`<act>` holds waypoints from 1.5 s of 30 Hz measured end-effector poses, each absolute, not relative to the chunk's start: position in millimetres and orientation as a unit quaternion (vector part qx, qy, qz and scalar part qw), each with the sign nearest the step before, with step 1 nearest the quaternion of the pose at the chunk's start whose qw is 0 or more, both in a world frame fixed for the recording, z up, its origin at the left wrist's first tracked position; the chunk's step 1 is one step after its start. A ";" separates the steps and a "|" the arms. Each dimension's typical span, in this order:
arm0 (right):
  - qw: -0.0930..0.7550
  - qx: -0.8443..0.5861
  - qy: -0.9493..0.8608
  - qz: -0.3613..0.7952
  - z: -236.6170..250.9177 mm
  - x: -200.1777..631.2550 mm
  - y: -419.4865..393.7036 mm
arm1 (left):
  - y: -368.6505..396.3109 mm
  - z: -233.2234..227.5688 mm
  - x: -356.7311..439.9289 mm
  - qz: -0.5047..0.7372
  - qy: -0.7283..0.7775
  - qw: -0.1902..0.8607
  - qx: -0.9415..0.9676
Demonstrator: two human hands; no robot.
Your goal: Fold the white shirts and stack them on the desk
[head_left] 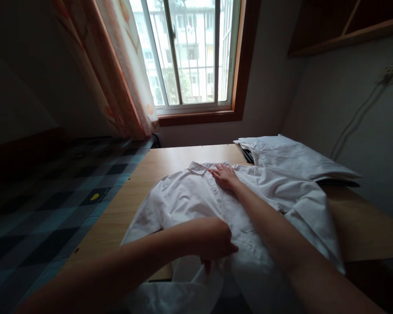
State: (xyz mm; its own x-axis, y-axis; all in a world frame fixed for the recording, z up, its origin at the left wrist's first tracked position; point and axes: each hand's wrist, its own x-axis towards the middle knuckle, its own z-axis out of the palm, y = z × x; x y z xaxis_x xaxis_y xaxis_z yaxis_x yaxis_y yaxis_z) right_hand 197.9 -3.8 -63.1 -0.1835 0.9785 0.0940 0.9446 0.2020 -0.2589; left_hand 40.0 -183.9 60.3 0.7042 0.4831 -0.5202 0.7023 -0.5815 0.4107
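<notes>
A white collared shirt (193,192) lies spread on a wooden table, its collar toward the window and its sleeves out to both sides. Near the collar, my right hand (224,175) rests flat on the cloth with its fingers apart. My left hand (218,242) is bent down over the lower front of the shirt, its fingers curled into the fabric along the front opening. Most of those fingers are hidden behind the back of the hand. The shirt's lower part hangs toward me, dark and blurred at the bottom of the view.
The wooden tabletop (180,152) reaches toward the window (193,56). At the back right lies a folded white cloth (288,152) with something dark under it. On the left are a checked bedspread (118,170) and a curtain (108,65). A cord (353,117) hangs from a wall socket (392,73).
</notes>
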 end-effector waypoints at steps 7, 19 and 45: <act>0.117 -0.627 -0.766 0.079 -62.0 197.8 -4.3 | -136.4 93.5 32.0 -0.269 0.326 0.320 0.848; 0.118 -0.623 -0.770 0.069 -61.8 196.6 -4.5 | -72.9 -46.5 -0.8 0.080 0.560 -0.033 0.824; 0.097 -0.607 -0.786 0.069 -59.2 198.1 -19.5 | -70.5 -19.6 -55.8 0.036 0.432 -0.025 0.901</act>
State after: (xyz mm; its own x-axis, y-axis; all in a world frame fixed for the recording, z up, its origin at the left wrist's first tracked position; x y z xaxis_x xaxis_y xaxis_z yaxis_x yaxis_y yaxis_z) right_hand 198.1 -19.5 -59.2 -0.2436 0.9674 0.0685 0.9410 0.2529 -0.2250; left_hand -55.8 -70.5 -19.6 0.6248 0.7759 0.0872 0.7795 -0.6262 -0.0140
